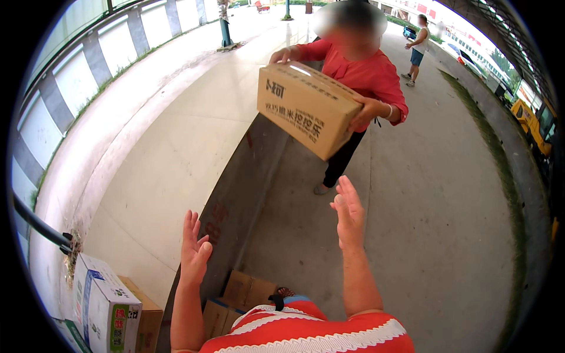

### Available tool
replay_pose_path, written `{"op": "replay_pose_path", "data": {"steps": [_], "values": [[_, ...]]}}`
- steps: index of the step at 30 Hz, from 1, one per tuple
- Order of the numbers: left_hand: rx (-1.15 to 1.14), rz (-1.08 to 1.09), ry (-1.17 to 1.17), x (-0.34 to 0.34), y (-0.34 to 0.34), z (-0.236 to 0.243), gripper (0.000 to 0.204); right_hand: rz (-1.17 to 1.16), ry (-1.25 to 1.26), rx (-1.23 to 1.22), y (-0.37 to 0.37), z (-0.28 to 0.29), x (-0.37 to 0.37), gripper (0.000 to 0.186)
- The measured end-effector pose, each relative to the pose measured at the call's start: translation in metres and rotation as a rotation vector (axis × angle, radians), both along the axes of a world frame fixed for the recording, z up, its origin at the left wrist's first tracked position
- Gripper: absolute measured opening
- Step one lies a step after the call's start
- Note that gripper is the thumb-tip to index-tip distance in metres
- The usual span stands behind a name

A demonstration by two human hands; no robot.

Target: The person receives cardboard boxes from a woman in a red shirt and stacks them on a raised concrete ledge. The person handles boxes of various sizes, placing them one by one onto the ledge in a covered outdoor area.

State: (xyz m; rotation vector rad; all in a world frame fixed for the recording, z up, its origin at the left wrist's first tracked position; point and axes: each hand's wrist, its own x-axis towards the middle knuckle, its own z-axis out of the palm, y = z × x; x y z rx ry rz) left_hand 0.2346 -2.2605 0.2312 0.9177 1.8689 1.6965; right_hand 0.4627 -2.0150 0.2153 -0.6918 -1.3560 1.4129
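A person in a red top stands ahead of me, gripping a brown cardboard box (300, 109) by its two ends. Dark print covers the side of the box, which is tilted and held off the ground. My left hand (195, 248) is raised with its fingers stretched out, holding nothing. Across from it, my right hand (348, 213) is also up and open, its palm turned inward. Both hands are apart from the box, with the right one nearer to it.
A raised pale ledge (159, 182) with a dark side wall runs along my left. On it stand a white printed carton (106, 306) and a brown carton. More brown boxes (247, 288) lie by my feet. Another person (418, 47) stands farther back; a yellow vehicle (529, 123) is at the right.
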Motion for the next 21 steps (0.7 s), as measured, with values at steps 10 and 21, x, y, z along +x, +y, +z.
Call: {"op": "replay_pose_path", "data": {"steps": [10,21], "values": [[0.050,-0.105,0.002,-0.038,0.117,0.000,0.085,-0.357,-0.062,0.014,0.057,0.002,0.037,0.064],[0.007,0.075,-0.140,-0.084,0.274,0.011,0.079,-0.446,-0.066,0.002,0.075,0.021,0.042,0.058]]}}
